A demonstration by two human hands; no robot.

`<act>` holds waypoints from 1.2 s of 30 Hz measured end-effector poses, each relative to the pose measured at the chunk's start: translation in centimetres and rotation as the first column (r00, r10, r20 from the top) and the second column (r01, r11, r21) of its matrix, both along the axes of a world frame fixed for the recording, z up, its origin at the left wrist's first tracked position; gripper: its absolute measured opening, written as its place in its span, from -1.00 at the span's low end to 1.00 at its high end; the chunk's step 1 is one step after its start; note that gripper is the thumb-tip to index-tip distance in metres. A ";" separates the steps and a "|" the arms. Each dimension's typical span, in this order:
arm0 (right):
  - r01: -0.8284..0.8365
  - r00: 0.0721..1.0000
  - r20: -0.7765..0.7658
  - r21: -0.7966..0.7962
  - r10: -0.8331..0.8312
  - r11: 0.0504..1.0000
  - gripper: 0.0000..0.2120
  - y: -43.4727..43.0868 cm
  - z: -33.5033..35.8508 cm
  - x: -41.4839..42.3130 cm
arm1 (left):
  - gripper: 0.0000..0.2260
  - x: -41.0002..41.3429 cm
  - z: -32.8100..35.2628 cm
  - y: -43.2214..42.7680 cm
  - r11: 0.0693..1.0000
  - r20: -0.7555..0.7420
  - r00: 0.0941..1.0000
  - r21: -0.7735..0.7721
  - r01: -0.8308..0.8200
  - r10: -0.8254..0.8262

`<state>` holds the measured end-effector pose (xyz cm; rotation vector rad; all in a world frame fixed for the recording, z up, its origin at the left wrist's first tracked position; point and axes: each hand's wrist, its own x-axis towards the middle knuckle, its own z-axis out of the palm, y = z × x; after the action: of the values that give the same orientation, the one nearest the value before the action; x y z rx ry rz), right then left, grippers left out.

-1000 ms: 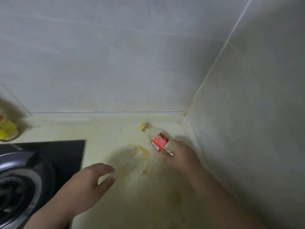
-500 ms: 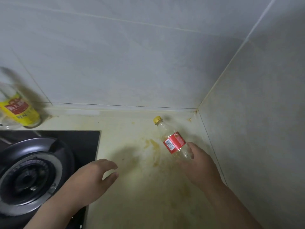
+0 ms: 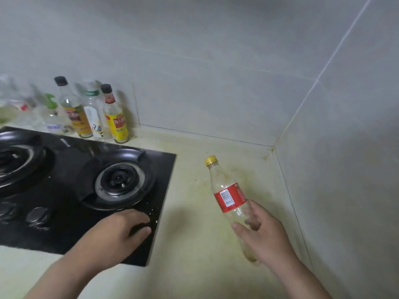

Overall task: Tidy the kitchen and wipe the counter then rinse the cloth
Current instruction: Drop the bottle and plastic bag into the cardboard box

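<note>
open counter (image 3: 190,190) between stove (image 3: 64,231) and wall (image 3: 345,169), plastic bottle (image 3: 229,197) held there, condiment bottles (image 3: 95,117) behind stove

Of the person only two arms show, both bare up to the lower edge of the view. The left hand (image 3: 116,231) is broad-backed, with short, trimmed nails, and joins a rounded left forearm (image 3: 64,275) that shows no cloth. The right hand (image 3: 265,236) and right forearm (image 3: 302,281) are equally bare, the fingers (image 3: 252,221) smeared by blur, the thumbnail short.
</note>
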<state>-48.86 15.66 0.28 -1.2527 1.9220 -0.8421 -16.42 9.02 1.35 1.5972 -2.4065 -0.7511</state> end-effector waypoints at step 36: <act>-0.914 0.403 -0.002 0.052 0.915 0.402 -0.58 23.0 4.0 66.0 | -0.76 54.8 2.9 54.5 0.293 0.086 0.294 0.023 -0.956 0.952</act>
<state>17.10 38.65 4.32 -1.9791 0.9040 -0.1508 38.40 63.55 4.25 2.6000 -0.9163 -0.4781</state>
